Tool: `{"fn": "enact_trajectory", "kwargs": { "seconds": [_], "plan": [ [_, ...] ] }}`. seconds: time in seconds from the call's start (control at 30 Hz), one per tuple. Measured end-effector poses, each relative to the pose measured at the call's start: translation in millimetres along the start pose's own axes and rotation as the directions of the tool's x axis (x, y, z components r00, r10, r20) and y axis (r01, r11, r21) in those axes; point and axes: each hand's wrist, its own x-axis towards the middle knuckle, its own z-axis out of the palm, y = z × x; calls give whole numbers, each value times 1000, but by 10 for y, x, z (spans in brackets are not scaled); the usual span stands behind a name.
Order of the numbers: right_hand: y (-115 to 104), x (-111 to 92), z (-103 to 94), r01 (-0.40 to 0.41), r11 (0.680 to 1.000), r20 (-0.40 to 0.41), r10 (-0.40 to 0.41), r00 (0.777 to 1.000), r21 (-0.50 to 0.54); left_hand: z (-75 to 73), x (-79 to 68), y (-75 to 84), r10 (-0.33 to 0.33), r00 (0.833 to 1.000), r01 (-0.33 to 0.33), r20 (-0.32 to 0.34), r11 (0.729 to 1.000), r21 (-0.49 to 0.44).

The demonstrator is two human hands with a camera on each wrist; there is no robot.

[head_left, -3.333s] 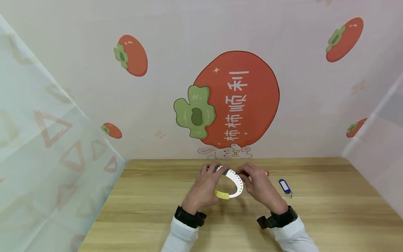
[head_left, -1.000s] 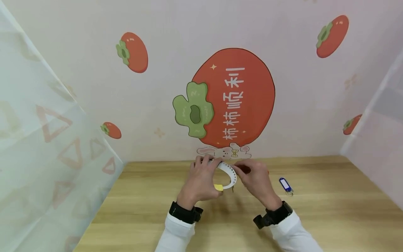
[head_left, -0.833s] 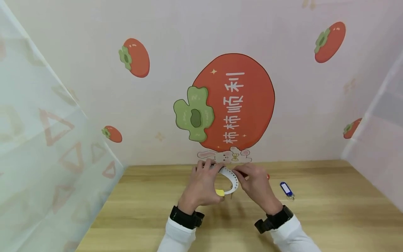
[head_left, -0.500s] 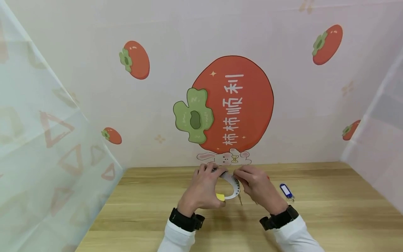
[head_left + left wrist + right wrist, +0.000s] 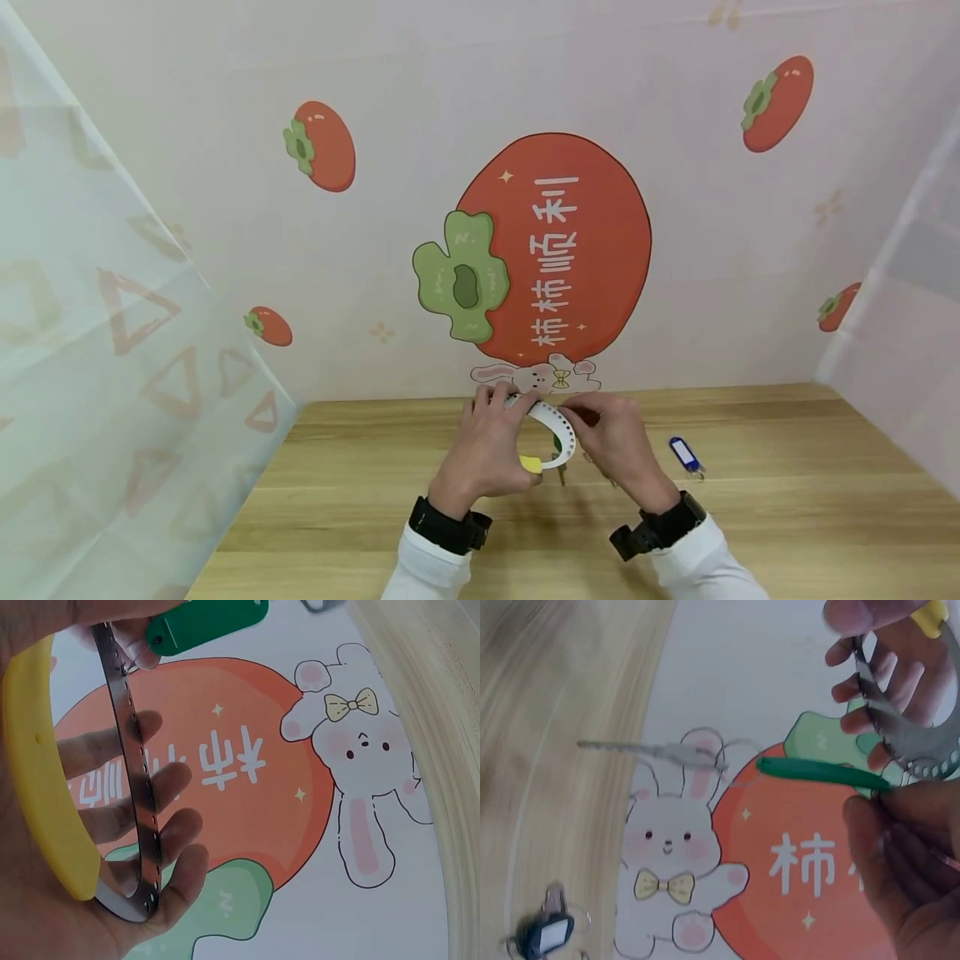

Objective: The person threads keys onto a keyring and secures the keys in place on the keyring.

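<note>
Head view: the left hand (image 5: 482,446) curls round a horseshoe-shaped band (image 5: 567,433), held above the wood-grained table (image 5: 337,492). One yellow grip (image 5: 531,464) sits at the band's near end. The right hand (image 5: 618,437) has finger and thumb together at the band's right edge, and stands between band and one blue tag (image 5: 683,452), which lies on the table to the right. One key (image 5: 562,475) hangs below the band. Behind the band, printed sheeting: one large persimmon (image 5: 600,250), four small, one rabbit (image 5: 536,379).

Left wrist view: the band is thin, shiny metal, a row of small holes along it; grip smooth, banana-curved. Four fingers show beyond the strip. One green tag (image 5: 210,626), glossy, round-cornered, lies just beside the band.

Right wrist view: the right hand pinches the green tag's end near the band; whether tag and band touch, cannot tell. One thin wire ring (image 5: 739,782) joins tag to key.
</note>
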Motion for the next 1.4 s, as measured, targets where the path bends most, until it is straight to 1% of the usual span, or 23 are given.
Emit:
{"fn": "enact_trajectory", "kwargs": {
  "seconds": [0.1, 0.2, 0.27, 0.37, 0.43, 0.47, 0.53, 0.63, 0.7, 0.73, 0.8, 0.83, 0.9, 0.97, 1.07, 1.23, 1.4],
  "plan": [
    [22, 3, -13, 93, 996, 3, -93, 996, -3, -5, -3, -1, 7, 1000, -7, 14, 1000, -12],
    [50, 1, -34, 173, 985, 27, -172, 985, -16, -11, -10, -5, 11, 999, -10, 39, 1000, -26],
    [67, -3, -44, 219, 974, 51, -217, 975, -48, -13, -13, -9, 11, 998, -9, 56, 1000, -28],
    [73, -7, -53, 271, 958, 83, -263, 961, -96, -16, -12, -11, 7, 997, -5, 76, 1000, -24],
    [67, -10, -49, 278, 953, 90, -269, 959, -121, -16, -12, -14, 1, 997, 1, 79, 1000, -25],
    [61, -13, -43, 266, 956, 88, -257, 962, -122, -17, -14, -17, -2, 997, 4, 78, 1000, -25],
    [44, -11, -37, 210, 971, 70, -203, 977, -112, -16, -6, -16, -8, 998, 10, 67, 1000, -30],
    [19, -9, -14, 70, 995, 39, -67, 997, -66, -14, 0, -15, -14, 999, 15, 39, 1000, -24],
    [8, -9, 4, -23, 999, 25, 23, 999, -31, -9, 3, -12, -14, 1000, 15, 20, 1000, -13],
    [5, -10, 12, -55, 998, 23, 56, 998, -18, -6, 2, -10, -14, 1000, 14, 15, 1000, -4],
    [11, -15, 26, -88, 996, 17, 89, 996, -7, 1, 2, -5, -12, 1000, 12, 7, 1000, 8],
    [16, -17, 34, -86, 996, 13, 86, 996, -4, 6, 3, -3, -10, 1000, 10, 6, 1000, 10],
    [26, -23, 44, -45, 999, 1, 45, 999, -12, 11, 4, 0, -5, 1000, 5, 13, 1000, 6],
    [39, -22, 55, 21, 999, -12, -22, 1000, -27, 11, 2, -4, -1, 1000, 1, 22, 1000, -1],
    [57, -24, 63, 118, 992, -24, -119, 993, -48, -2, -1, -14, 2, 999, -1, 52, 1000, -18],
    [65, -34, 58, 211, 971, 11, -211, 978, -113, -34, -15, -18, -16, 994, 20, 107, 999, -29],
    [74, -50, 49, 296, 940, 58, -290, 955, -169, -48, -25, -18, -29, 991, 31, 128, 999, -14]
  ]
}}
